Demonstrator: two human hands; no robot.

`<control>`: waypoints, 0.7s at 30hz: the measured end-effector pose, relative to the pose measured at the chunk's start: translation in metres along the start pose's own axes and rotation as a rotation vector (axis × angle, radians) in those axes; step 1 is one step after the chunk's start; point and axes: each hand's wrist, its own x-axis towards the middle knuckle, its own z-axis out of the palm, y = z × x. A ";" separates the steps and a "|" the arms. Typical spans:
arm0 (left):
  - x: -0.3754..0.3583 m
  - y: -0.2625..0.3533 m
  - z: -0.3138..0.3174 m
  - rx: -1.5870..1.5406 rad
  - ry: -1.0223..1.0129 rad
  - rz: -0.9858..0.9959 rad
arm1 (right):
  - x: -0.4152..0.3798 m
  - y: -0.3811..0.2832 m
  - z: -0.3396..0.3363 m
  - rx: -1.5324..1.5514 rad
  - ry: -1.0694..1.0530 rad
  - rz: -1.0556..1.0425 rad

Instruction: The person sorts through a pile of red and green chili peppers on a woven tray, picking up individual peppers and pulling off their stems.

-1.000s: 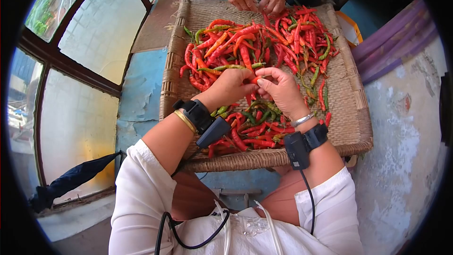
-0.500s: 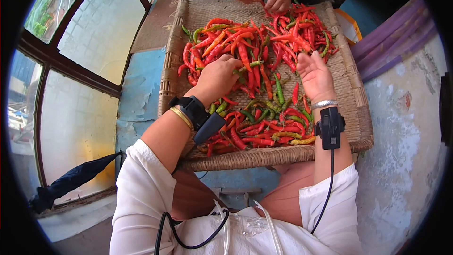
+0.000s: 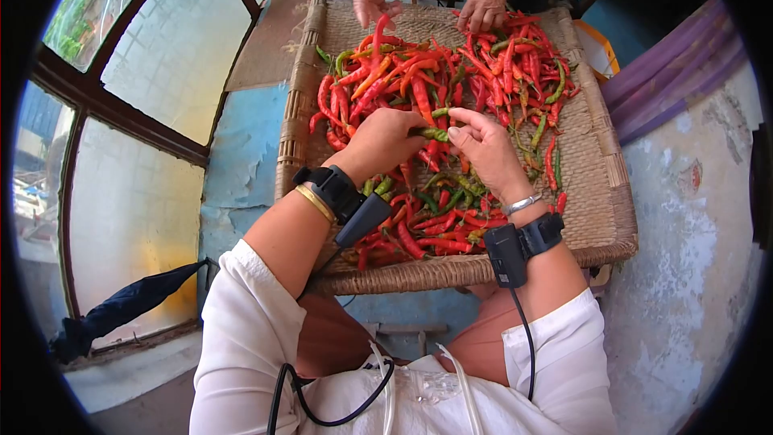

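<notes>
The left hand (image 3: 385, 141) pinches one end of a short green chili pepper (image 3: 433, 134), fingers closed around it, above the centre of the flat woven wicker tray (image 3: 600, 193). The right hand (image 3: 483, 149) grips the other end between thumb and forefinger, the remaining fingers loosely curled. The pepper's long axis lies roughly level, left to right; which end bears the stem cannot be told. Recommended: hold close to the ends and pull steadily over the tray's heap of red chili peppers (image 3: 499, 72).

chillies (image 3: 451, 97) on tray (image 3: 596, 193), hands above
</notes>
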 end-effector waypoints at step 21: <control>-0.001 -0.005 0.008 0.037 0.083 -0.119 | 0.006 -0.020 -0.045 0.392 0.295 0.096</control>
